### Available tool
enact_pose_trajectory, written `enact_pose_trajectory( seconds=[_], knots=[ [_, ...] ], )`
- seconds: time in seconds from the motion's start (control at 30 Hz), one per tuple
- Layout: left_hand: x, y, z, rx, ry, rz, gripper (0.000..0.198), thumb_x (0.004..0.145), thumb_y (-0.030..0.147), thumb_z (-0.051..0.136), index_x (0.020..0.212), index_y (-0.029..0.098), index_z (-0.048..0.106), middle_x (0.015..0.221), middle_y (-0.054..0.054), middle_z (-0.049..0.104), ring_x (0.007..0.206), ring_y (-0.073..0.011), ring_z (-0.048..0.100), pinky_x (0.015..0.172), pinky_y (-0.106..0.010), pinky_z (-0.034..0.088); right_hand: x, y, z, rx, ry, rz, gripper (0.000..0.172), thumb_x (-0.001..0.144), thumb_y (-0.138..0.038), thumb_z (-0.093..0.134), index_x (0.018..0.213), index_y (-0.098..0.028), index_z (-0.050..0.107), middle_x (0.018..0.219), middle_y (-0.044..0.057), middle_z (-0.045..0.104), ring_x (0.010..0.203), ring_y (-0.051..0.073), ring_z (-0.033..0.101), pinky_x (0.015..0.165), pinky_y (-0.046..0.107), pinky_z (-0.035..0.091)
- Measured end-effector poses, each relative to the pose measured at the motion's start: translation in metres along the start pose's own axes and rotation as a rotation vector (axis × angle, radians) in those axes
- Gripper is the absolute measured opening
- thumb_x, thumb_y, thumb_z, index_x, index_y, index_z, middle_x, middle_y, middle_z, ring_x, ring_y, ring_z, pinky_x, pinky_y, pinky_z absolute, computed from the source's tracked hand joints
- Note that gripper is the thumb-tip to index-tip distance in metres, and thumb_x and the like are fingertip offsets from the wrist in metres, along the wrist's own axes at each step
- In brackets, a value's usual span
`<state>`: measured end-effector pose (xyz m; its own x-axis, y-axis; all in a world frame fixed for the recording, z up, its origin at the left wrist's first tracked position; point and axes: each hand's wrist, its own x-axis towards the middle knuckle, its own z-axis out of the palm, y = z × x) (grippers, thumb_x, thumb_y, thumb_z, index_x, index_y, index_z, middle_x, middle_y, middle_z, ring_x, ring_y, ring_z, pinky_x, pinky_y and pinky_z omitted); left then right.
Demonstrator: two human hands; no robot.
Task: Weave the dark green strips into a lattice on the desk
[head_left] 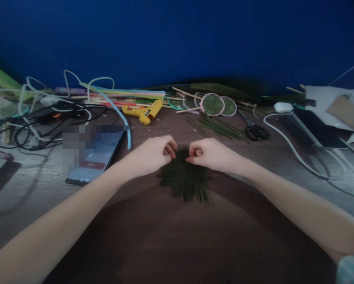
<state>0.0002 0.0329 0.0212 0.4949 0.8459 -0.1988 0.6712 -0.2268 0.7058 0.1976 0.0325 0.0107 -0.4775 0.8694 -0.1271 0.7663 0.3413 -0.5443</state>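
Observation:
A dark green piece of crossed, woven-looking leaf strips [185,177] lies on the brown board, its loose ends fanning out towards me. My left hand [159,152] is at its upper left edge, thumb and fingertips pinched together on the strips. Opposite it, my right hand [208,154] pinches at the upper right edge with its fingers curled in. The exact strips between the fingertips are too dark and blurred to make out. Just beyond my right hand lies a bundle of loose green strips [224,127].
A yellow glue gun [144,111], round woven fans [212,105] on sticks and black-handled scissors [255,132] lie along the back. A phone [101,154] is at the left, near tangled cables [32,114]. At the right a dark device [317,128] has white cables.

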Motion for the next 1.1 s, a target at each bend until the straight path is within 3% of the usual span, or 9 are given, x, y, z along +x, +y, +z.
enact_pose_trajectory(
  seconds=[0.33,1.1],
  knots=[
    [0.0034,0.0027,-0.0032,-0.109,0.026,-0.038,0.029,0.067,0.005,0.033,0.086,0.016,0.052,0.077,-0.001,0.064,0.072,-0.0117,0.062,0.064,-0.024,0.048,0.0008,0.0001,0.0005,0.006,0.024,-0.001,0.019,0.07,-0.033,0.062,0.06,-0.018,0.054,0.047,-0.007,0.043,0.045,0.007,0.035,0.05,0.023,0.025],
    [0.0064,0.002,0.0009,-0.168,-0.007,-0.039,0.026,0.068,0.007,0.034,0.081,0.016,0.055,0.074,-0.001,0.065,0.069,-0.0116,0.062,0.062,-0.023,0.05,0.0009,-0.0002,-0.0032,-0.005,-0.01,0.014,0.016,0.071,-0.031,0.059,0.062,-0.017,0.058,0.045,-0.006,0.042,0.044,0.007,0.032,0.049,0.023,0.024]
  ],
)
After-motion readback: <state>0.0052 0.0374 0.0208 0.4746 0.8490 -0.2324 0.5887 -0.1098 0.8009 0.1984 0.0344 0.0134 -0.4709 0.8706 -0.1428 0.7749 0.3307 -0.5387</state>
